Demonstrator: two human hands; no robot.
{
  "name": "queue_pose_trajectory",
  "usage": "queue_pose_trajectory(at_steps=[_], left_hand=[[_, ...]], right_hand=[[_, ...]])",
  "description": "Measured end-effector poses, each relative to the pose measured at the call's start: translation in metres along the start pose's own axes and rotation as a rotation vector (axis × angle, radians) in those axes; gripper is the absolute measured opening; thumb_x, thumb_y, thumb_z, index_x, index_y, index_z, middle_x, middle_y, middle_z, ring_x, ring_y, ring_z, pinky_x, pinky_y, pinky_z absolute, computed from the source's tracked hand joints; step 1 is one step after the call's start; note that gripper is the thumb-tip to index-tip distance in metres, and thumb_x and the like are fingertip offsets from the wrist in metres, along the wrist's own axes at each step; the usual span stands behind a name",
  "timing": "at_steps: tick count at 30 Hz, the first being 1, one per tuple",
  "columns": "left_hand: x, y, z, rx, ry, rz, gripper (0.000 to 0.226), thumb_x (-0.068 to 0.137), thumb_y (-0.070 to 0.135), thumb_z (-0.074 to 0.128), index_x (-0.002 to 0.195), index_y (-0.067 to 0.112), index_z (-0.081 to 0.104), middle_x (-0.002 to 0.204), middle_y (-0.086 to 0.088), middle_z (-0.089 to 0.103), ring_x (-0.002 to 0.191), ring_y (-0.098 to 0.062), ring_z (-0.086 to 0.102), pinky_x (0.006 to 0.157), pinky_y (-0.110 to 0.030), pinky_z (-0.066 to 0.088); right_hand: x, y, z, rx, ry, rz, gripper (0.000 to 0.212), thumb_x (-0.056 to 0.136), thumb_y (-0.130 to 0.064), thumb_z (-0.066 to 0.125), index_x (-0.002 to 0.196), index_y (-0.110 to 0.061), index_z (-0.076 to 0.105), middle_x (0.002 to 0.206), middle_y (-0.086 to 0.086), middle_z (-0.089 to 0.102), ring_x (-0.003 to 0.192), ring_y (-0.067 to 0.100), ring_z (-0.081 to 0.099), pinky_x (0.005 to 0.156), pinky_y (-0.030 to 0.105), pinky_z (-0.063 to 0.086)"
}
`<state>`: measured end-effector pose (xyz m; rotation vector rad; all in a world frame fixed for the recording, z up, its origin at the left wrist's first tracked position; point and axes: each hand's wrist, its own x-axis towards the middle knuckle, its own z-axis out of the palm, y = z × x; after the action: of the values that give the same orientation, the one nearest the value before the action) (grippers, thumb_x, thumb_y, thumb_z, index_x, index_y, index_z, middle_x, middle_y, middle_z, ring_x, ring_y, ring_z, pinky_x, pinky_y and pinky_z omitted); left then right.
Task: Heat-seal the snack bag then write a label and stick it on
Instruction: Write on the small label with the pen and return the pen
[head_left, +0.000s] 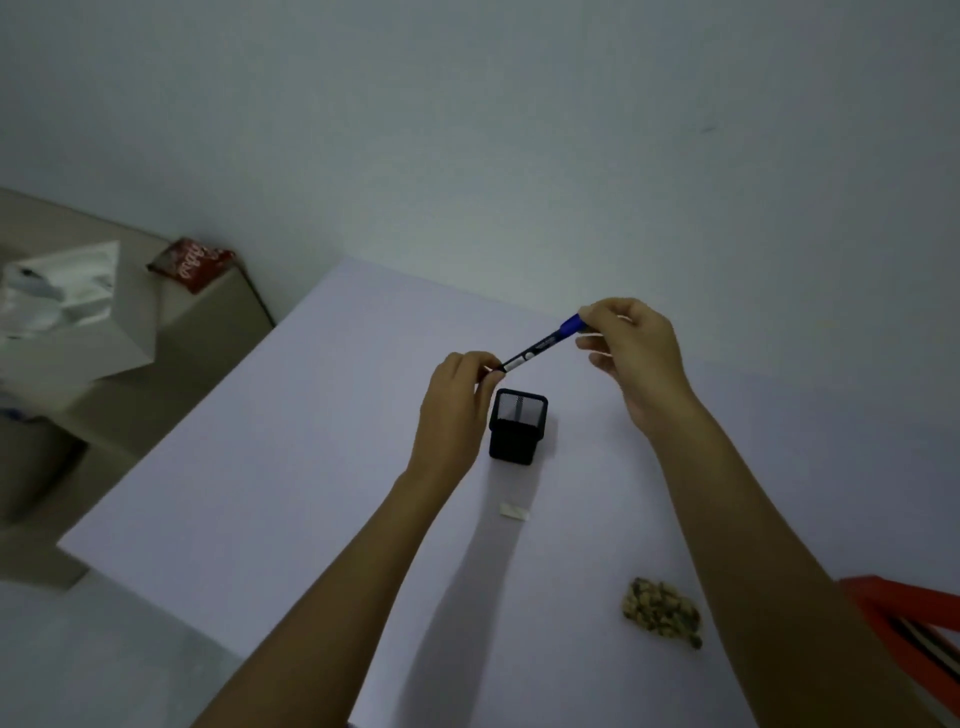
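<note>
Above the white table (270, 467) I hold a marker pen (535, 351) with a black-and-white barrel and a blue cap. My left hand (454, 410) pinches the barrel's lower end. My right hand (631, 348) grips the blue cap end. A small white label strip (514, 511) lies flat on the table, nearer to me than the pen holder. The clear snack bag (662, 612), filled with brownish nuts, lies at the lower right, apart from both hands.
A black mesh pen holder (517, 428) stands just below the pen. An orange-red device (906, 639) pokes in at the right edge. Left of the table a beige cabinet (208, 332) carries a red snack packet (195, 262) and a white plastic bag (57, 296).
</note>
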<state>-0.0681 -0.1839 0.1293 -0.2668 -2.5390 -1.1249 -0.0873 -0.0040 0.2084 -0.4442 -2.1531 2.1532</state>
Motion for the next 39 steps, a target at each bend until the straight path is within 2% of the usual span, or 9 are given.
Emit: queue_pose_trajectory(at_steps=[5,12,14,18,23,27,33,37,39], left_hand=[[-0.002,0.019,-0.015,-0.057,0.000,0.071,0.024,0.101,0.027,0.034,0.095,0.013,0.053,0.090,0.005,0.048,0.082,-0.012,0.044,0.071,-0.012,0.036],[0.004,0.037,-0.040,0.244,0.044,0.214,0.024,0.089,-0.007,0.048,0.073,0.012,0.047,0.055,-0.002,0.040,0.052,-0.013,0.032,0.047,-0.027,0.028],[0.010,0.041,-0.050,0.152,-0.055,0.189,0.027,0.095,-0.001,0.040,0.073,0.015,0.039,0.055,0.007,0.032,0.050,-0.013,0.030,0.049,-0.032,0.028],[0.014,0.059,-0.063,-0.068,-0.189,-0.001,0.036,0.104,0.020,0.026,0.080,0.008,0.049,0.069,-0.010,0.056,0.064,-0.026,0.053,0.063,-0.040,0.044],[0.023,0.019,-0.095,-0.416,-0.048,-0.311,0.053,0.104,0.035,0.024,0.054,0.017,0.032,0.044,0.006,0.032,0.039,-0.011,0.034,0.055,-0.031,0.033],[0.003,-0.043,-0.103,-0.242,-0.137,-0.345,0.047,0.102,0.038,0.028,0.066,0.011,0.042,0.058,-0.002,0.040,0.049,-0.012,0.038,0.056,-0.030,0.035],[-0.036,-0.093,-0.012,-0.071,-0.441,-0.399,0.031,0.098,0.036,0.044,0.082,0.012,0.054,0.076,-0.003,0.058,0.067,-0.014,0.052,0.061,-0.027,0.040],[-0.064,-0.130,0.040,0.081,-0.549,-0.353,0.022,0.094,0.035,0.053,0.091,0.014,0.058,0.092,-0.007,0.061,0.082,-0.020,0.056,0.065,-0.025,0.042],[-0.074,-0.143,0.057,0.164,-0.520,-0.293,0.017,0.093,0.028,0.056,0.096,0.012,0.062,0.101,-0.009,0.059,0.094,-0.023,0.052,0.074,-0.024,0.038]], right_hand=[[-0.026,0.004,0.029,0.166,-0.178,0.130,0.028,0.085,-0.037,0.069,0.086,-0.017,0.049,0.058,-0.004,0.041,0.045,0.009,0.027,0.039,0.021,0.021],[-0.051,0.002,0.066,0.178,-0.142,0.151,0.037,0.092,-0.034,0.062,0.063,-0.016,0.048,0.044,-0.005,0.038,0.036,0.007,0.027,0.033,0.019,0.023],[-0.050,-0.004,0.063,0.218,-0.139,0.138,0.036,0.093,-0.033,0.061,0.065,-0.015,0.048,0.043,-0.005,0.037,0.036,0.008,0.026,0.035,0.019,0.022],[-0.049,-0.010,0.070,0.199,-0.191,0.092,0.036,0.095,-0.031,0.058,0.065,-0.014,0.046,0.042,-0.004,0.036,0.034,0.008,0.026,0.035,0.018,0.023],[-0.008,-0.015,-0.010,0.599,0.251,0.055,0.034,0.095,-0.025,0.058,0.066,-0.016,0.043,0.039,-0.008,0.032,0.030,0.004,0.023,0.032,0.013,0.016],[0.003,0.006,-0.068,0.232,0.356,-0.089,0.030,0.091,-0.033,0.064,0.070,-0.017,0.050,0.050,-0.005,0.046,0.035,0.004,0.035,0.033,0.016,0.026],[-0.040,0.139,-0.018,-0.208,0.077,-0.153,0.017,0.097,-0.021,0.053,0.097,-0.009,0.066,0.078,0.009,0.069,0.064,0.015,0.065,0.058,0.028,0.055],[-0.072,0.223,-0.006,-0.610,-0.187,-0.198,0.044,0.097,-0.045,0.045,0.097,-0.006,0.065,0.082,0.011,0.068,0.072,0.016,0.062,0.073,0.036,0.056],[-0.077,0.244,-0.007,-0.848,-0.291,-0.175,0.026,0.094,-0.025,0.053,0.114,-0.009,0.061,0.106,0.008,0.065,0.094,0.016,0.061,0.088,0.032,0.052]])
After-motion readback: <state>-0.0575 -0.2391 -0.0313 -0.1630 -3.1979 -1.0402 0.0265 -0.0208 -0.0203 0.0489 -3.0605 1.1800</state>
